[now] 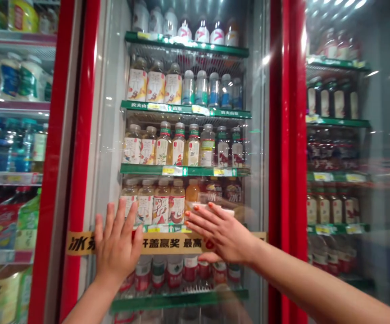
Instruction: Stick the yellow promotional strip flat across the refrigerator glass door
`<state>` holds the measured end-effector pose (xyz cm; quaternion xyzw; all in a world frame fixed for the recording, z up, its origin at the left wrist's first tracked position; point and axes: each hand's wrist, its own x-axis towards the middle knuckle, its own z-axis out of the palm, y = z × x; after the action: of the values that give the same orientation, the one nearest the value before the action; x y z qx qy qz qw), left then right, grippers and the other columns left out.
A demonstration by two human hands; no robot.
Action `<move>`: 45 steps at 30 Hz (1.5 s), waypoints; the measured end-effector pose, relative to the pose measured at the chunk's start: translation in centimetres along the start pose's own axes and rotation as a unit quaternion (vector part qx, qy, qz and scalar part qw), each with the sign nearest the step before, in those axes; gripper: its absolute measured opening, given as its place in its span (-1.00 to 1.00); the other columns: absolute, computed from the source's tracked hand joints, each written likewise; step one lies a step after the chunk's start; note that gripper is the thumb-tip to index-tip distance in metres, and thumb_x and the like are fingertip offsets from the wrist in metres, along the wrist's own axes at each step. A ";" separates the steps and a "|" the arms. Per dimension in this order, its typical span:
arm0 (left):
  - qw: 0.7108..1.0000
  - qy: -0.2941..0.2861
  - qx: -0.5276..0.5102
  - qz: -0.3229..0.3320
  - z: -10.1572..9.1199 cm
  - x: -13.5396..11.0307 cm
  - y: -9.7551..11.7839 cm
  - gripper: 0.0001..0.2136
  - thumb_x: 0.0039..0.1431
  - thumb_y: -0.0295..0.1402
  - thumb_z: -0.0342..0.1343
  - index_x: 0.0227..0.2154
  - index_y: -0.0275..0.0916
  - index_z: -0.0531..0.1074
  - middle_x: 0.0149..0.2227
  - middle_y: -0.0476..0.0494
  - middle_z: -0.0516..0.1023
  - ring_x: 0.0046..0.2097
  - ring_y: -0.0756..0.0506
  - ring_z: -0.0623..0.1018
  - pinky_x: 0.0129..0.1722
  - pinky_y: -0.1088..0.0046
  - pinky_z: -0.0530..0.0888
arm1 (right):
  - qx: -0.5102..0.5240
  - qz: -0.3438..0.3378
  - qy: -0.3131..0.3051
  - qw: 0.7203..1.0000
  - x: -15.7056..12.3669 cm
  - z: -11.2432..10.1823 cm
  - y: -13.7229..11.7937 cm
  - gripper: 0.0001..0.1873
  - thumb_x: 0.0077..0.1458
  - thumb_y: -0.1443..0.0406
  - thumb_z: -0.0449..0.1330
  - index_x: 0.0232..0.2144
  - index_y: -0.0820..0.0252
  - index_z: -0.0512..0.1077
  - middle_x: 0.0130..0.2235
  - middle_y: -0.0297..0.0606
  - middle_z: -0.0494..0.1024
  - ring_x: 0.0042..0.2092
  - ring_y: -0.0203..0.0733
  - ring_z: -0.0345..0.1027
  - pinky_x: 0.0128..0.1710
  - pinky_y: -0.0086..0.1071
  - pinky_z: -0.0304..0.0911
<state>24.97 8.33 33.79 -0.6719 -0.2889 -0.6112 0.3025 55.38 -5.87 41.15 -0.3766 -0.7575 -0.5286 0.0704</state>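
Observation:
My left hand (117, 243) is raised flat in front of the glass door (257, 180) of a drinks fridge, fingers spread and nothing in it. It covers part of a gold banner strip (171, 243) with black lettering. To its right, my right hand (220, 234), with orange nails, lies flat toward the glass with its fingers stretched out. Under its fingers it presses a thin white cloth (228, 211), of which only the upper edge shows; most is hidden by the hand. A faint reflection of this hand shows in the glass.
Behind the glass, bottled drinks (179, 144) stand in rows on green-edged shelves (184, 170). Red door frames (292, 180) border the fridge. Another fridge with bottles (330, 207) is at right, and shelves of drinks and cartons (2, 292) are at left.

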 end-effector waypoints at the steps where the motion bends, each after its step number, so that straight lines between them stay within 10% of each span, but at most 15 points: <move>1: 1.000 -0.001 -0.001 -0.002 0.0 0.0 0.1 -0.23 0.43 -0.36 0.06 0.58 0.10 -0.14 0.62 -0.07 -0.11 0.63 -0.28 -0.09 0.61 -0.17 -0.12 | -0.009 0.036 -0.008 0.999 -0.5 -0.6 1.8 -0.01 0.38 -0.34 -0.17 0.59 -0.02 -0.26 0.61 -0.41 -0.10 0.62 -0.05 -0.25 0.61 0.00 -0.20; 5: 1.000 -0.003 -0.006 -0.019 0.0 -0.1 0.4 -0.23 0.43 -0.35 0.06 0.58 0.11 -0.14 0.62 -0.05 -0.14 0.62 -0.30 -0.09 0.61 -0.20 -0.13 | -0.048 0.383 0.077 0.919 0.6 -3.4 10.6 -0.05 0.46 -0.20 -0.20 0.56 0.10 -0.54 0.63 -0.16 -0.43 0.63 0.19 -0.50 0.56 0.29 -0.22; 7: 1.000 -0.003 -0.009 -0.023 -0.1 -0.1 0.5 -0.23 0.43 -0.35 0.07 0.58 0.12 -0.13 0.62 -0.04 -0.14 0.62 -0.31 -0.08 0.61 -0.19 -0.14 | -0.041 0.471 0.125 0.872 1.6 -3.5 11.2 -0.05 0.49 -0.15 -0.25 0.53 0.19 -0.65 0.62 -0.03 -0.52 0.62 0.22 -0.58 0.55 0.32 -0.21; 13: 0.999 0.003 -0.028 -0.031 -0.1 0.0 0.7 -0.25 0.43 -0.30 0.04 0.57 0.21 -0.12 0.62 0.09 -0.16 0.62 -0.35 -0.06 0.61 -0.23 -0.14 | -0.048 0.372 0.099 0.922 -0.4 0.8 0.6 0.13 0.41 -0.24 -0.10 0.55 0.27 -0.62 0.61 0.08 -0.55 0.62 0.26 -0.57 0.55 0.25 -0.12; 21: 0.999 -0.020 -0.022 -0.027 -0.5 0.1 0.5 -0.19 0.41 -0.34 0.10 0.57 0.19 -0.18 0.63 0.10 -0.23 0.63 -0.28 -0.14 0.63 -0.11 -0.20 | -0.021 0.506 0.130 0.852 2.5 -3.4 13.2 0.06 0.43 -0.26 -0.26 0.52 0.25 -0.69 0.60 0.11 -0.56 0.62 0.22 -0.66 0.56 0.33 -0.37; 28: 1.000 -0.009 -0.015 -0.026 -0.2 0.0 0.6 -0.20 0.41 -0.35 0.10 0.58 0.14 -0.15 0.62 -0.01 -0.15 0.62 -0.32 -0.09 0.62 -0.19 -0.14 | -0.050 0.302 0.082 0.948 -5.8 2.1 -3.5 0.17 0.35 -0.27 0.02 0.58 0.34 -0.37 0.62 0.09 -0.37 0.63 0.26 -0.52 0.56 0.25 -0.14; 31: 1.000 -0.008 -0.008 -0.021 -0.2 0.0 0.6 -0.19 0.40 -0.36 0.09 0.58 0.12 -0.17 0.62 -0.06 -0.14 0.62 -0.33 -0.08 0.60 -0.24 -0.11 | -0.064 0.217 0.065 0.972 -7.2 2.0 -2.2 0.15 0.34 -0.28 0.04 0.59 0.26 -0.33 0.62 0.01 -0.29 0.63 0.22 -0.47 0.57 0.23 -0.15; 36: 1.000 -0.014 0.001 -0.023 -0.1 -0.1 0.4 -0.18 0.39 -0.36 0.10 0.58 0.12 -0.17 0.62 -0.07 -0.13 0.62 -0.31 -0.08 0.60 -0.23 -0.11 | -0.040 0.426 0.116 0.896 1.3 -0.5 3.7 0.05 0.44 -0.19 -0.09 0.56 0.22 -0.55 0.61 0.00 -0.51 0.62 0.30 -0.59 0.53 0.43 -0.22; 39: 1.000 -0.016 -0.001 -0.018 -0.2 -0.2 0.3 -0.19 0.41 -0.36 0.09 0.58 0.12 -0.16 0.62 -0.06 -0.13 0.63 -0.30 -0.09 0.60 -0.21 -0.11 | -0.009 0.329 0.104 0.938 4.1 0.7 -1.8 0.16 0.35 -0.34 -0.10 0.57 0.18 -0.51 0.62 -0.09 -0.34 0.63 0.22 -0.50 0.56 0.36 -0.21; 42: 1.000 -0.012 -0.001 -0.016 -0.2 -0.2 0.2 -0.21 0.41 -0.36 0.08 0.58 0.11 -0.15 0.62 -0.06 -0.13 0.63 -0.30 -0.09 0.60 -0.21 -0.10 | 0.006 0.125 0.075 0.989 0.9 3.1 -8.7 0.10 0.30 -0.41 -0.13 0.58 0.12 -0.09 0.60 -0.34 -0.05 0.63 -0.04 -0.36 0.62 -0.01 -0.22; 45: 1.000 -0.008 0.004 -0.014 0.0 -0.2 0.1 -0.22 0.42 -0.35 0.08 0.58 0.10 -0.14 0.62 -0.06 -0.13 0.63 -0.29 -0.09 0.60 -0.20 -0.11 | -0.038 0.169 0.088 0.981 -4.9 4.0 -9.0 0.08 0.33 -0.35 -0.03 0.58 0.18 -0.07 0.61 -0.26 -0.09 0.63 -0.01 -0.40 0.63 -0.03 -0.38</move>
<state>25.03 8.22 33.53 -0.6718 -0.3031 -0.6085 0.2942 54.20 -6.24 30.24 -0.4537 -0.6529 -0.5688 0.2106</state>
